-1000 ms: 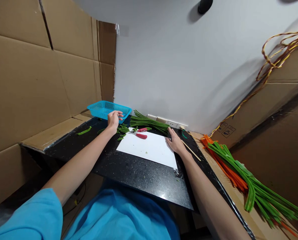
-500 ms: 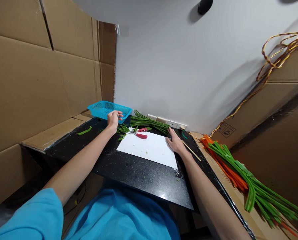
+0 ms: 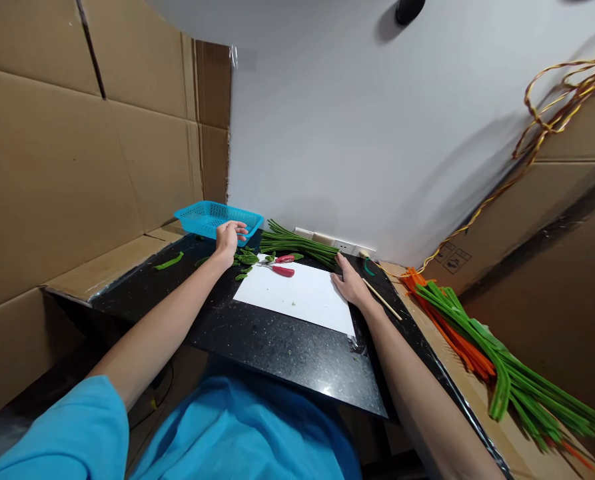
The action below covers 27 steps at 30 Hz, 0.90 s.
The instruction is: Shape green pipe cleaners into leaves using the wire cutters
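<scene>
My left hand hovers at the front right corner of a blue plastic basket, its fingers loosely bent and apart, with nothing visible in them. I cannot tell whether it touches the rim. My right hand lies flat with fingers stretched at the right edge of a white sheet. Its fingertips reach the right end of a bundle of long green stems. Red-handled pliers rest on the sheet's far left part. Small green leaf-like pieces are heaped between my left hand and the pliers.
A thin wooden stick lies right of my right hand on the black table. Orange strips and fuzzy green strips lie on cardboard at the right. A power strip is behind the stems. A green strip lies left.
Almost nothing differs. Both hands keep their places, and the view has shifted very slightly.
</scene>
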Each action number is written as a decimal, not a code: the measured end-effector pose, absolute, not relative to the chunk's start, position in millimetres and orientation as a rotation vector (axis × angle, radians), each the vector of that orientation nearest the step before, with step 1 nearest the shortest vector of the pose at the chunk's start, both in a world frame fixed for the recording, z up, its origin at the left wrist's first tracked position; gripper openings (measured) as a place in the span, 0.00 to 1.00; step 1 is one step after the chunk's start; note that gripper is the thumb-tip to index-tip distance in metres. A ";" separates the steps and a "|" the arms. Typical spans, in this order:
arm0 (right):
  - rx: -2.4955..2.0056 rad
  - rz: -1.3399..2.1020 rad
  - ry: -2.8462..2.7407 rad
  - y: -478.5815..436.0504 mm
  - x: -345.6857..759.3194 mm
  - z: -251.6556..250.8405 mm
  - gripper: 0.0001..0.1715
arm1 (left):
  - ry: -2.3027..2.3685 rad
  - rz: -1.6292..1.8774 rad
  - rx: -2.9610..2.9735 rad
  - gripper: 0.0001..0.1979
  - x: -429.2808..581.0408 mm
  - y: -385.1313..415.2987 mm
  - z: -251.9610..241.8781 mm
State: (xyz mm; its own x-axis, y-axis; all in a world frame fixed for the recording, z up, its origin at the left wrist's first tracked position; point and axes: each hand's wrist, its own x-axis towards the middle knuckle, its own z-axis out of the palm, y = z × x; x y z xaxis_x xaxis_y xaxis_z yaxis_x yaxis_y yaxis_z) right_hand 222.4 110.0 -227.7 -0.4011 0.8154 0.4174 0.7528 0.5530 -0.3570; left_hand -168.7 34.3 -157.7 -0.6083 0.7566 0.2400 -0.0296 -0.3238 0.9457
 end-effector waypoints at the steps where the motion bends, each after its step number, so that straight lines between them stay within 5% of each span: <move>1: -1.254 0.149 -2.238 110.6 222.5 -228.2 0.46 | 1.389 1.976 0.951 0.09 -168.6 34.4 -157.9; 27: -1.249 0.171 -2.229 115.1 224.6 -232.5 0.45 | 1.476 1.863 1.093 0.10 -167.2 34.1 -157.5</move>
State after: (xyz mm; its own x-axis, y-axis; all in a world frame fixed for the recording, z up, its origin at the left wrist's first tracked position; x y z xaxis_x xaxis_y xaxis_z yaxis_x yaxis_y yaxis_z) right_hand 224.6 115.1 -232.5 -0.3991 0.8160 0.4182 0.7426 0.5552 -0.3746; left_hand -167.2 34.1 -157.5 -0.5395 0.7970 0.2717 0.0821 -0.2714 0.9590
